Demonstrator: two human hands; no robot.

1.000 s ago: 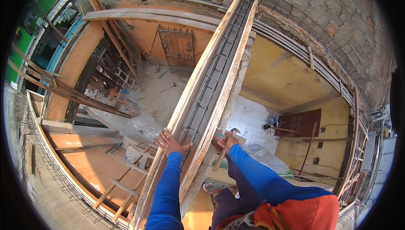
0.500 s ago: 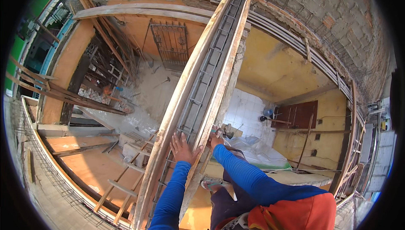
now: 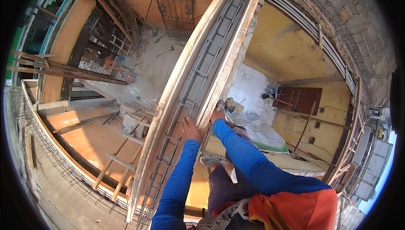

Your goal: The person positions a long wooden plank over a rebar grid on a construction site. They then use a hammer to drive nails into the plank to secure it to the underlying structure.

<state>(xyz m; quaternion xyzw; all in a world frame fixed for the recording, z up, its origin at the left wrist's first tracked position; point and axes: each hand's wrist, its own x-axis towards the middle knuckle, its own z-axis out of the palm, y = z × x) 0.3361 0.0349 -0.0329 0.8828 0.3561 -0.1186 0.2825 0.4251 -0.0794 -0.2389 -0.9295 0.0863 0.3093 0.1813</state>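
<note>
The right-hand formwork plank [image 3: 233, 51] runs lengthwise just to the right of the rebar cage [image 3: 201, 73], its narrow edge facing up at you, and both your hands are at its near part. Your left hand [image 3: 193, 129] is by the right side of the rebar cage, against the plank's inner side; its fingers are loosely bent and point away from you, not closed round anything, with the thumb reaching across toward the plank's upper edge. Your right hand [image 3: 217, 115] sits farther right of the rebar cage, at the plank's outer side, its fingers curled; you cannot tell from this view whether they grasp the wood or something else. To the left of the rebar cage stands the matching left-hand formwork plank [image 3: 177, 75], which neither of your hands touches. Well below and left of the rebar cage you have a wooden ladder [image 3: 122, 162] and, farther off, a barred metal gate [image 3: 176, 13]. Well below and right of the rebar cage lies crumpled plastic sheeting [image 3: 257, 129], with a dark brown door [image 3: 297, 99] beyond it. Your sandalled foot [image 3: 213, 161] is also right of the rebar cage, near your left forearm
</note>
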